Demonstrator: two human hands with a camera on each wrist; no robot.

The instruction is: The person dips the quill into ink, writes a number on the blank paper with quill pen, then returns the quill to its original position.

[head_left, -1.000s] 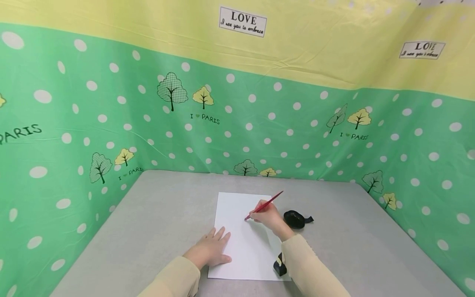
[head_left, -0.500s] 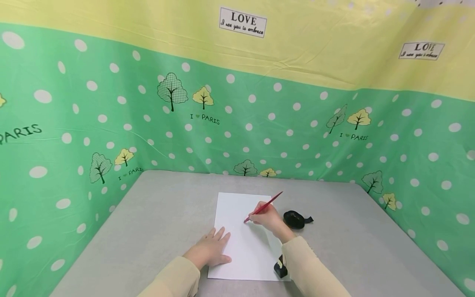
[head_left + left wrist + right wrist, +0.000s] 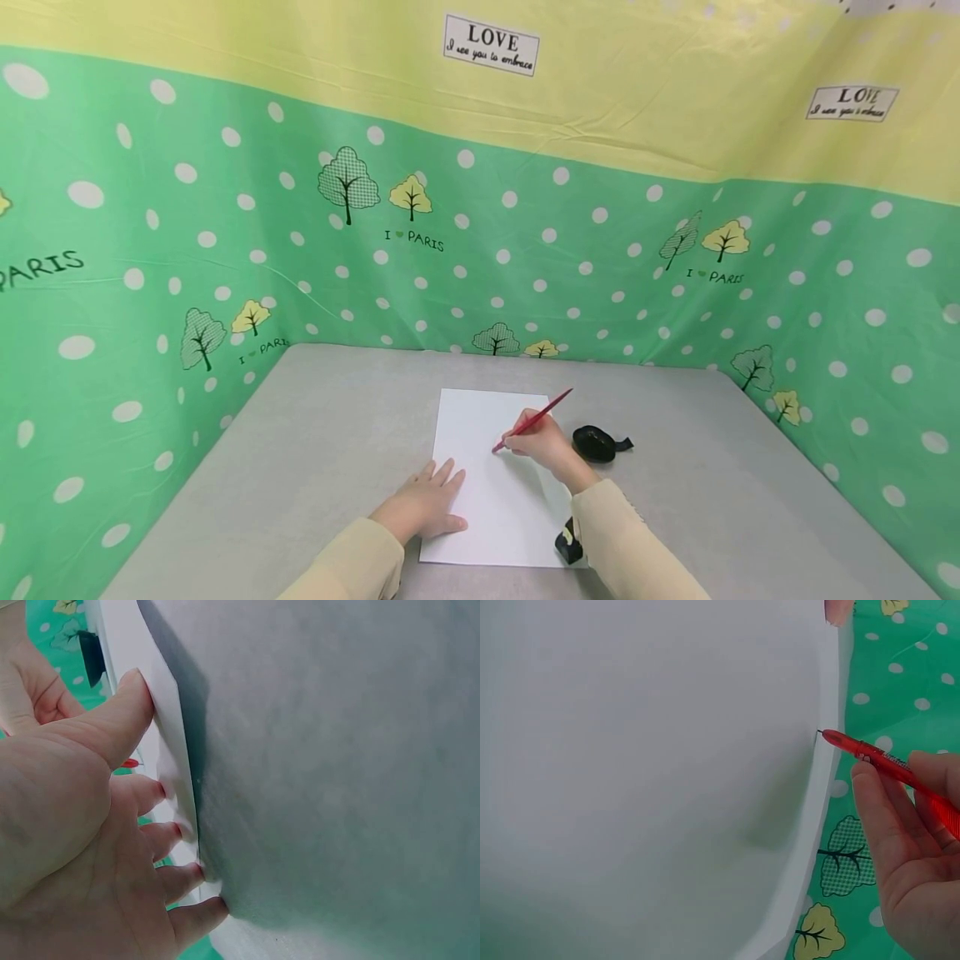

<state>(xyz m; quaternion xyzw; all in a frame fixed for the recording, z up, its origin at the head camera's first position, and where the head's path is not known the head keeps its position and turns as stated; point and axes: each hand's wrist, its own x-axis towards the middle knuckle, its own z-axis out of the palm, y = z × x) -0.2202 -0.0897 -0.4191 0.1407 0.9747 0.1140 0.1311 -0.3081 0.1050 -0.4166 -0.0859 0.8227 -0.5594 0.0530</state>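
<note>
A white sheet of paper (image 3: 495,517) lies on the grey table. My left hand (image 3: 427,500) rests spread on its left edge; in the left wrist view the thumb (image 3: 131,712) and fingertips sit along that edge. Over the sheet's upper right part, my right hand (image 3: 546,440) pinches a slim red pen (image 3: 553,402) between thumb and fingers, its back end slanting up to the right. The right wrist view shows the red pen (image 3: 877,759) with its thin tip at the paper (image 3: 667,712); a short, thin dark line is beside the tip.
A black oval object (image 3: 595,443) with a short strap end is beside my right wrist. Another black piece (image 3: 567,543) shows by the right sleeve, over the paper's lower right. A green and yellow patterned curtain (image 3: 480,250) hangs around the grey table (image 3: 337,417).
My right hand and the pen tip have shifted slightly down the sheet, towards me. The left hand and the paper have stayed in place.
</note>
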